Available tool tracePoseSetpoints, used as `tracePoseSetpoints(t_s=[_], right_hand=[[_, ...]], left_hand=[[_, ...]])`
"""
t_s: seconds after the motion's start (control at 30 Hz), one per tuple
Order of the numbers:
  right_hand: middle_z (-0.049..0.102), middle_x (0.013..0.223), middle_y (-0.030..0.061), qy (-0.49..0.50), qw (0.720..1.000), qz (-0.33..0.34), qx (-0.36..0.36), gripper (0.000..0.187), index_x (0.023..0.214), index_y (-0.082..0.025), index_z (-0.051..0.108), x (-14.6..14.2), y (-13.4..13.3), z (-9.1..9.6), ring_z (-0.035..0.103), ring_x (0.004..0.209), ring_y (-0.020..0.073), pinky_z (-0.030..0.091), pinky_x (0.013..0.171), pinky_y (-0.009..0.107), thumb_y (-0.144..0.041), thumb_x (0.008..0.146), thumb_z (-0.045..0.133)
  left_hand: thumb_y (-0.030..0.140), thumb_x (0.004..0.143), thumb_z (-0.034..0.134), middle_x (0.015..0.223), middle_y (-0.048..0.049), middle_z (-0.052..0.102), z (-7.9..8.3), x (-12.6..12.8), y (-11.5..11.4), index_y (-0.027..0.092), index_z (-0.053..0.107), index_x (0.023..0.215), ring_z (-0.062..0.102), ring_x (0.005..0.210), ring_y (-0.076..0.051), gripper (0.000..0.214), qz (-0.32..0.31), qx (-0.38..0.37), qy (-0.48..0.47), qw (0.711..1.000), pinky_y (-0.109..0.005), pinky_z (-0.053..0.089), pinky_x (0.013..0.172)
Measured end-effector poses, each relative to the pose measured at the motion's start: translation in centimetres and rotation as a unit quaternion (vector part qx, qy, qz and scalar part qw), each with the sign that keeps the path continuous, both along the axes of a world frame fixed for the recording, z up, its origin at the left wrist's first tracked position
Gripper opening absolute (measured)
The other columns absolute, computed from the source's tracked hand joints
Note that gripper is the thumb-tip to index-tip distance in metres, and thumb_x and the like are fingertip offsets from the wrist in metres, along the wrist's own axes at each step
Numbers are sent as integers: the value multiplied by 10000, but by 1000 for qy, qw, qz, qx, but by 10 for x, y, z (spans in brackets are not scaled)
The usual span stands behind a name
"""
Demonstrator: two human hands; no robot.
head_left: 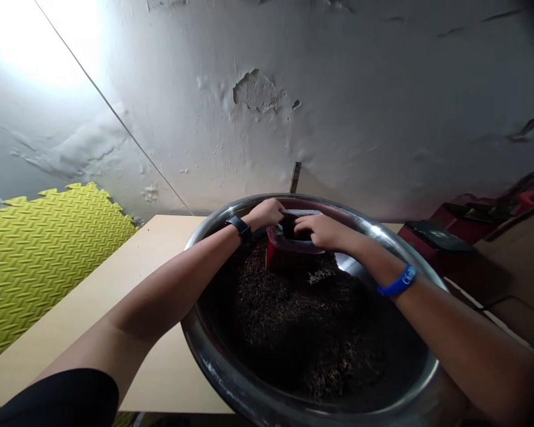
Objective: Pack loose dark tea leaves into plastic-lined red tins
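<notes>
A red box [287, 259] with a clear plastic bag [309, 212] lining its mouth stands in a large metal bowl [204, 359]. Dark, dry, twisted loose leaves, much like loose tea [285, 308], cover the bowl's bottom around it. My left hand [267, 214] is closed at the box's far left corner, pinching the bag's edge. Over the box's mouth, my right hand [324, 230] has its fingers apart and bent downward, the tips reaching inside at the right side. Dark contents show between the hands; what the right fingertips touch is hidden.
The bowl rests on a pale wooden table [160, 270]. Yellow foam matting [48, 249] lies at the left. Behind is a wall with peeling paint [256, 92]. More dark red boxes [440, 237] stand at the right, with a dark flat object [436, 234] on them.
</notes>
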State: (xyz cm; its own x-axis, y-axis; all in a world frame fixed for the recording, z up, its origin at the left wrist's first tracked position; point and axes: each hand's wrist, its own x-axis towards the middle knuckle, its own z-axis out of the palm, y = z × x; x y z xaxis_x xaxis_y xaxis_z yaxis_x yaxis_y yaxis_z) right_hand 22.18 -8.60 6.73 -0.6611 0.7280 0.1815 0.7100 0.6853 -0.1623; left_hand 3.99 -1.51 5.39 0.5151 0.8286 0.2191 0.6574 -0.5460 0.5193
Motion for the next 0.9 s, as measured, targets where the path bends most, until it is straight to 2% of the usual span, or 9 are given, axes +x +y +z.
tracePoseSetpoints(t_s=[0.17,0.3,0.37,0.43,0.57,0.67,0.77,0.83,0.9], right_hand=[[662,1003,23,111,992,-56,4,489,884,-187,680,14,-4,10,593,904,169,452,817,271,6,577,352],[669,1031,14,54,984,-59,-161,601,1091,-233,643,19,-13,15,598,958,178,472,800,270,5,614,366],[634,1126,6,56,977,-45,-200,654,1244,-268,536,19,-17,17,576,1023,183,471,816,275,-15,660,386],[619,1156,8,79,980,-46,-177,618,1294,-280,479,20,-19,18,568,1036,188,468,820,285,-66,718,412],[660,1061,30,15,991,-64,-121,388,1114,-247,633,20,-16,14,593,962,212,456,819,324,-182,771,464],[651,1085,35,-34,990,-49,-125,383,1051,-237,669,17,-15,7,588,974,219,439,836,326,-139,742,465],[651,1073,26,-13,991,-35,-131,373,1044,-243,666,17,-15,11,586,960,205,437,818,302,-140,751,459],[672,973,42,34,991,-101,-86,301,993,-223,672,25,-10,18,606,845,190,450,746,294,-195,793,448],[671,857,77,77,972,-221,-18,274,950,-178,663,40,0,20,602,704,171,450,659,289,-216,821,424]], left_hand=[[123,636,500,491,24,462,2,6,-10,118,680,734,357,444,-62,206,-18,-99,-17,995,-212,283,460],[159,631,548,469,28,438,-6,10,-15,105,646,643,361,435,-61,112,-47,-135,-7,990,-208,282,445],[177,632,560,461,31,432,-8,10,-16,109,634,635,363,434,-64,100,-56,-146,-6,988,-207,285,440],[178,637,555,461,32,432,-6,9,-17,115,627,645,362,433,-65,96,-70,-158,-5,985,-206,289,438],[175,651,542,489,21,463,2,5,-18,126,618,641,379,446,-68,91,-89,-183,19,979,-206,301,446],[228,678,556,530,8,507,5,2,-17,135,626,657,410,475,-71,119,-108,-209,23,972,-202,325,468],[256,669,596,570,-1,543,5,2,-16,133,653,749,440,503,-78,159,-107,-233,16,966,-201,348,491],[220,641,609,561,0,536,3,3,-16,121,651,743,445,502,-82,148,-93,-218,19,971,-208,352,494],[178,621,598,536,5,512,2,4,-16,114,637,691,433,489,-83,103,-82,-193,24,977,-214,342,485]])
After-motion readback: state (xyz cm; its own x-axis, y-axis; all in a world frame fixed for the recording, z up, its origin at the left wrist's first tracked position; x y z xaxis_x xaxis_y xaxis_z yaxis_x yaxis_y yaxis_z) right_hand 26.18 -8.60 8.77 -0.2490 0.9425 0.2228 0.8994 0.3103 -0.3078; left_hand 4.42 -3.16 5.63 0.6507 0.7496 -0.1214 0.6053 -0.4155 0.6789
